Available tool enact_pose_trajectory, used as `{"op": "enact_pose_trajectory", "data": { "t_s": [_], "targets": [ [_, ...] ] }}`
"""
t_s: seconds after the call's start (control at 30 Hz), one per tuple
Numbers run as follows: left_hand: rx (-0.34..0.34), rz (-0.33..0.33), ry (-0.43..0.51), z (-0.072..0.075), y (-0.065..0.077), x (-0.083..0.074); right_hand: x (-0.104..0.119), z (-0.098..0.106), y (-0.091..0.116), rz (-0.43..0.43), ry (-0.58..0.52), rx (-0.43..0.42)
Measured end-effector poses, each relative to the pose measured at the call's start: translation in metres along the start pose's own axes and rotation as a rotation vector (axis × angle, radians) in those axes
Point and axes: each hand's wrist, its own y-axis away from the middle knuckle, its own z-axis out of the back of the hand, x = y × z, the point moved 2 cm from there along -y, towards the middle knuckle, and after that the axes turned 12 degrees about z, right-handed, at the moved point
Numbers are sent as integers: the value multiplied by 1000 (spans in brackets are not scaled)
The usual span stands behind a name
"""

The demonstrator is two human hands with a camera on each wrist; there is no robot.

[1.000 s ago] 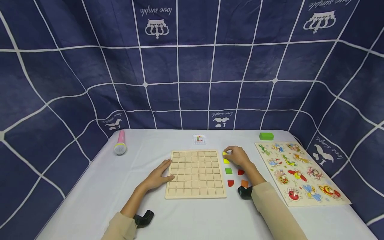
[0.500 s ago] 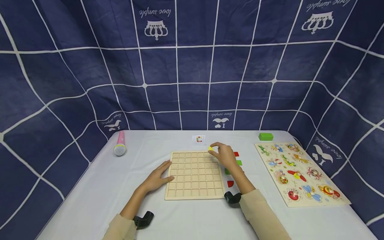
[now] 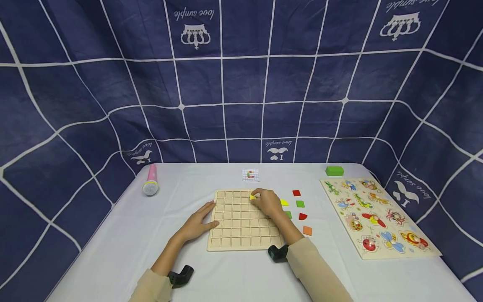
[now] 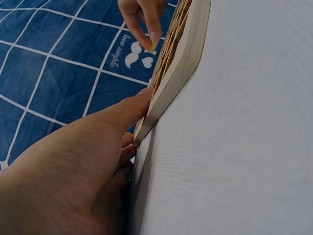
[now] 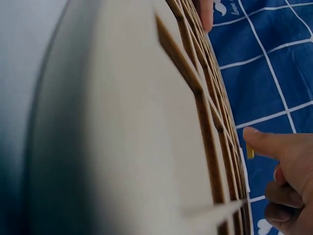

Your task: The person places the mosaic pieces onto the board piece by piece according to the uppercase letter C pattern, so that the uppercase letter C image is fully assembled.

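The pale wooden grid board [image 3: 241, 231] lies flat on the white table. My left hand [image 3: 197, 221] rests along its left side with fingers stretched out; in the left wrist view the thumb [image 4: 132, 110] presses against the board's edge. Over the back part of the grid, right of its middle, my right hand [image 3: 268, 202] pinches a small yellow piece [image 3: 252, 197] between thumb and fingers. The right wrist view shows this yellow piece [image 5: 250, 152] held just above the cells, its outline mostly covered by the fingers.
Right of the board lie a rounded yellow piece [image 3: 284, 202], a red square [image 3: 296, 193], a green square [image 3: 299, 204], a rounded red piece [image 3: 303, 216] and an orange square [image 3: 307, 230]. A pattern card [image 3: 250, 175], insect puzzle [image 3: 377, 218], green block [image 3: 334, 171] and pink microphone [image 3: 151, 181] surround them.
My right hand has picked up a yellow piece from beside the board and carried it leftward over the grid. The left hand has stayed at the board's left edge.
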Motion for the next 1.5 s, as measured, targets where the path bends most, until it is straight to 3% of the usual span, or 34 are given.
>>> {"op": "enact_pose_trajectory", "data": {
  "t_s": [0.47, 0.73, 0.97, 1.13, 1.5],
  "targets": [
    [-3, -5, 13, 1, 2, -1, -1, -5, 1, -9, 47, 29],
    [-3, -8, 18, -1, 1, 0, -5, 21, 12, -87, -76, -33],
    [-14, -14, 16, -2, 0, 2, -40, 66, 25, -78, -1, -112],
    [-20, -11, 13, -2, -1, 5, -75, 85, 33, -66, 40, -127],
    [-11, -33, 15, -1, -2, 6, -119, 94, 41, -127, 40, 62]
  ]
}}
